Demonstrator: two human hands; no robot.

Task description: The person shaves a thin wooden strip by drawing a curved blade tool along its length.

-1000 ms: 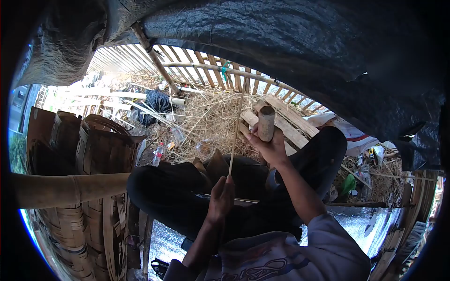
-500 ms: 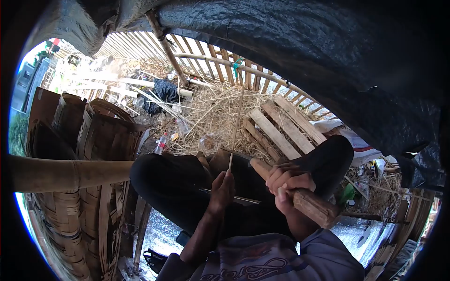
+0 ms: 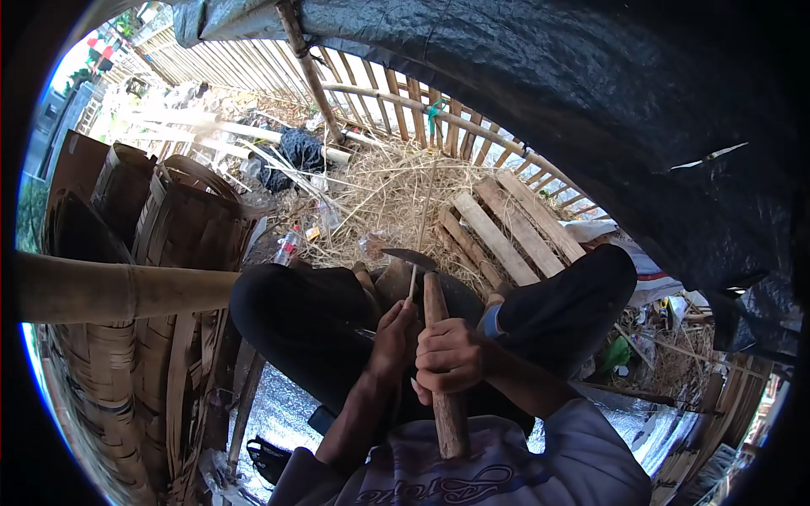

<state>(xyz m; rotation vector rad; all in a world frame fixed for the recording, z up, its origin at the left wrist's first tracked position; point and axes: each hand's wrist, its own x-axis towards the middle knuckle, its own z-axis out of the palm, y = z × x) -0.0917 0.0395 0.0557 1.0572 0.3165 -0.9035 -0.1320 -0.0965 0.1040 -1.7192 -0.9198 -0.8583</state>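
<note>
My left hand (image 3: 395, 337) is closed around the lower end of a thin bamboo stick (image 3: 413, 284), which points up and away over the straw. In my right hand (image 3: 449, 356) is a knife with a thick, long wooden handle (image 3: 435, 302), its butt close to my shirt. Its short curved blade (image 3: 409, 255) points left and crosses the stick just above my left fingers; whether the edge touches the stick I cannot tell. Both hands are close together over my crossed legs (image 3: 291, 325).
A thick bamboo pole (image 3: 126, 291) juts in from the left above woven bamboo baskets (image 3: 190, 244). Ahead are straw (image 3: 392, 190), a slatted wooden pallet (image 3: 498, 228), a plastic bottle (image 3: 288, 244) and a bamboo fence (image 3: 405, 105). A dark tarp (image 3: 574, 93) hangs overhead to the right.
My right hand has swung left with the knife, from over my right thigh to beside my left hand. The blade now shows across the stick. My left hand still holds the stick.
</note>
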